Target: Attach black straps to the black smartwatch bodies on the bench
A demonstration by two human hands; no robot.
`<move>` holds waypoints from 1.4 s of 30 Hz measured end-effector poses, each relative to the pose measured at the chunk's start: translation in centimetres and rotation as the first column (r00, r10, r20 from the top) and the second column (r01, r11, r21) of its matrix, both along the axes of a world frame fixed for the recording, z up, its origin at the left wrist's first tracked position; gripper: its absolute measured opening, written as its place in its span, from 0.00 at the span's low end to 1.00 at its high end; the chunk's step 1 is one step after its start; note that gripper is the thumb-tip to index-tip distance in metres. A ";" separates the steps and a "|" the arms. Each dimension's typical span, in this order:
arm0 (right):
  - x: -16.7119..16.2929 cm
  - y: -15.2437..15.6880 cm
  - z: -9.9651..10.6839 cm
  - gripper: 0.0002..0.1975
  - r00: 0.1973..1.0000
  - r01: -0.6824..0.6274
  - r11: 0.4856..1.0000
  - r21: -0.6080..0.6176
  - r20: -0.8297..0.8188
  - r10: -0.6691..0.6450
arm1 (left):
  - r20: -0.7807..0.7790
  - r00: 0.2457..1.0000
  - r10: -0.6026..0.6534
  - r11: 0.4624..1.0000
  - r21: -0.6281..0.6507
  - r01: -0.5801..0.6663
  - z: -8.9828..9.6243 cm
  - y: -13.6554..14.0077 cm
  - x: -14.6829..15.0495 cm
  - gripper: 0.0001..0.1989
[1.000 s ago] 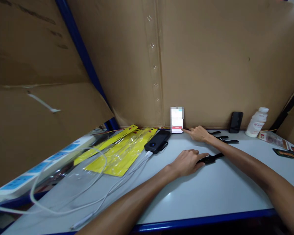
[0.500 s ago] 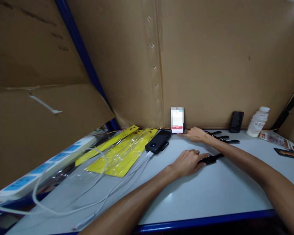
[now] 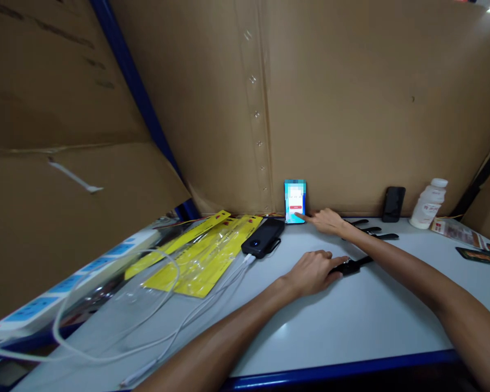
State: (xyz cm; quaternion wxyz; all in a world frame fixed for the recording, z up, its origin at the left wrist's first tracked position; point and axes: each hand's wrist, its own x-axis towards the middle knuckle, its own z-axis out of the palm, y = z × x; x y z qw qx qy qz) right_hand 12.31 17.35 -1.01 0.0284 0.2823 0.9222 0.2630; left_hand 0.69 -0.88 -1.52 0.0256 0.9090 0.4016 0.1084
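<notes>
At the back of the table a lit phone leans against the cardboard wall. My right hand points at it, the index finger on the lower part of the screen and the other fingers curled; it holds nothing. My left hand rests on the table. Its thumb and index finger are around the near end of a black watch-like device with a strap, which lies on the tabletop. Several similar black straps lie beyond my right forearm, partly covered by it.
Left of the phone lies a black power bank with white cables. Yellow plastic packets lie beside it, and a power strip runs along the left edge. A dark phone and a bottle stand back right.
My right index finger has moved up from the phone's bottom edge onto its screen. The screen has turned from mostly white to blue with a white box. My left hand has stayed put.
</notes>
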 end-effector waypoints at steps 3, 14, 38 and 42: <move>0.0 -0.1 0.0 0.45 1.000 -0.005 1.000 -0.018 -0.008 0.005 | 0.005 1.000 -0.002 1.000 -0.002 0.002 0.0 0.0 -0.1 0.23; -0.3 -0.7 0.9 0.46 0.992 0.061 0.998 -0.002 -0.114 -0.061 | 0.009 1.000 -0.005 1.000 -0.001 0.005 0.0 0.0 -0.1 0.23; -4.0 -1.0 5.7 0.49 0.958 0.168 0.984 0.054 -0.244 -0.151 | 0.014 1.000 -0.015 0.999 0.033 0.015 -0.5 0.2 -0.2 0.24; -4.5 -0.9 5.7 0.47 0.960 0.179 0.983 0.043 -0.224 -0.165 | 0.018 1.000 -0.005 1.000 0.018 0.005 -0.3 0.1 -0.1 0.23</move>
